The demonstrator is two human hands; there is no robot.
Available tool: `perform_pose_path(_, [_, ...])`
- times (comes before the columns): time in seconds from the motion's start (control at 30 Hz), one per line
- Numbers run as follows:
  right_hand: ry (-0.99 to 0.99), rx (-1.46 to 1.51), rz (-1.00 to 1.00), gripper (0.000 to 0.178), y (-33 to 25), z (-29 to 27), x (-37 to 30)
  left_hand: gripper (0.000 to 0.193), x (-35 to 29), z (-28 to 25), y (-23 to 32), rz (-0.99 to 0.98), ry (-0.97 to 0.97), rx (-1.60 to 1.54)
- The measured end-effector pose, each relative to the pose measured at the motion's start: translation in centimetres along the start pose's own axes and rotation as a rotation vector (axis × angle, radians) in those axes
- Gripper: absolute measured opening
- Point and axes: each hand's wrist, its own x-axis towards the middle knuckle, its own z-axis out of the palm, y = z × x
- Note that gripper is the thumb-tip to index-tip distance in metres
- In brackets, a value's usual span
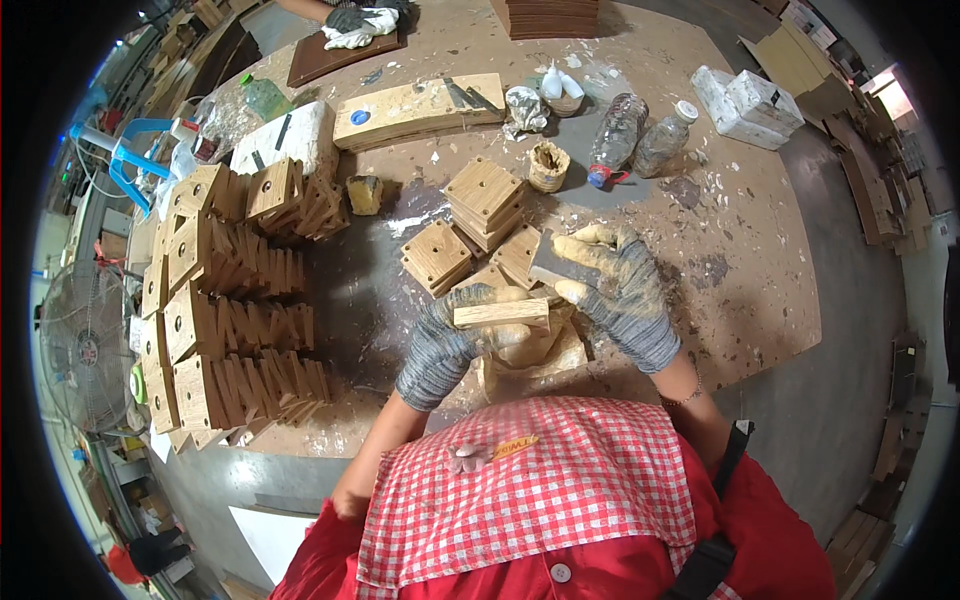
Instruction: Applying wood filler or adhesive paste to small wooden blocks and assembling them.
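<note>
Head view, clock set on frame centre: gloved left hand (440, 338) grasping 1 wooden plate (500, 315) at centre, narrow edge toward camera; gloved right hand (630, 280) at 3, pinching 1 flat grey piece (562, 266). 1 tall stack of square plates (484, 188) at 12. Rows of plates (195, 325) at 9, overlapping, can't count. 2 clear bottles (664, 142) between 1 and 2, 1 rough cup (548, 166) at 1, 1 yellowish lump (365, 195) between 10 and 11.

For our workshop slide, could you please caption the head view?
At a stained workbench, the gloved left hand holds a wooden block, the right hand a flat grey piece.
</note>
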Motion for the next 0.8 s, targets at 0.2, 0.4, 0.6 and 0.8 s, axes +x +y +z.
perform_pose_path(0.2, [0.184, 0.270, 0.133, 0.039, 0.4, 0.3, -0.7, 0.053, 0.8, 0.5, 2.1, -0.088, 0.033, -0.038])
perform_pose_path(0.4, [0.117, 0.099, 0.014, 0.041, -0.7, 1.4, -0.2, 0.050, 1.5, 0.4, 0.1, -0.163, 0.104, -0.197])
perform_pose_path(0.6, [0.064, -0.013, -0.073, 0.040, -0.2, 1.9, -0.3, 0.046, 1.6, 1.4, 0.1, -0.124, 0.199, -0.461])
perform_pose_path(0.8, [0.021, -0.164, -0.118, 0.035, 0.1, 2.5, -2.8, 0.045, 2.2, 0.5, -0.1, -0.191, 0.161, -0.568])
